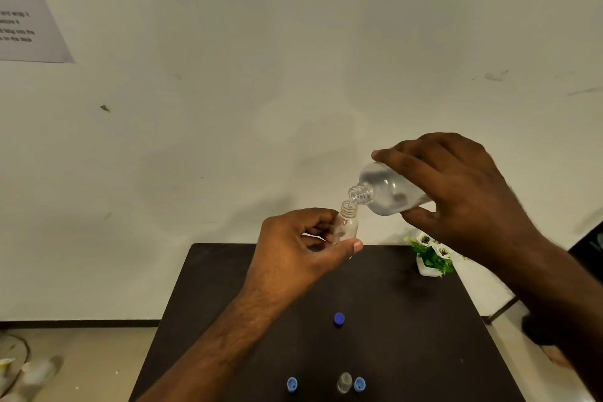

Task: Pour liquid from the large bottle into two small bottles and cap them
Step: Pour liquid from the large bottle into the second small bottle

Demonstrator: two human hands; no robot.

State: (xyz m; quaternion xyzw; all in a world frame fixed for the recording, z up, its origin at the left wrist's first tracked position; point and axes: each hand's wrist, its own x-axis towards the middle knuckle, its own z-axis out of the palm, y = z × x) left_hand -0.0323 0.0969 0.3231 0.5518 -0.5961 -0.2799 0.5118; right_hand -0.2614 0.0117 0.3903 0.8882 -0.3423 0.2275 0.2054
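My right hand (456,186) grips the large clear bottle (385,191), tilted so its open neck points down-left over the mouth of a small clear bottle (347,222). My left hand (300,248) holds that small bottle upright between thumb and fingers, raised above the dark table (228,303). A second small clear bottle (344,382) stands uncapped near the table's front edge. Three blue caps lie on the table: one in the middle (339,318), one at the front left (292,384), one right beside the standing bottle (359,384).
A small white pot with a green plant and white flowers (430,258) stands at the table's far right corner. A plain wall rises behind the table, with a printed sheet (23,10) stuck at the upper left. Blurred items lie on the floor at the lower left.
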